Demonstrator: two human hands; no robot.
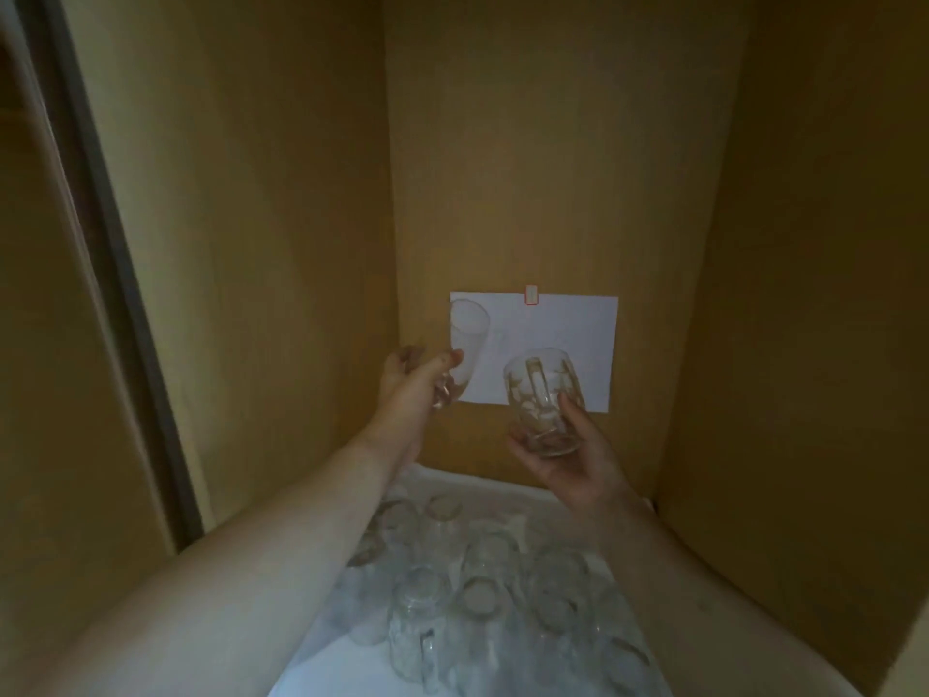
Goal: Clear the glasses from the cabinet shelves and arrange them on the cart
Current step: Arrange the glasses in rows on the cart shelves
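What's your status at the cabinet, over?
Left hand grips tall clear glass; right hand holds clear handled glass mug. Many clear glasses remain on white shelf. Nothing blocking.

Two hands are raised, a left hand (402, 389) and a right hand (573, 460), each holding one glass: a tall slim glass (465, 344) and a handled mug (543, 399). One paper sheet (563, 339) hangs behind. On the shelf (352, 666) below stand roughly a dozen upturned glasses (477, 596); blur prevents an exact count.

Home storage, wooden cabinet (553, 143), shelved glasses (482, 596)
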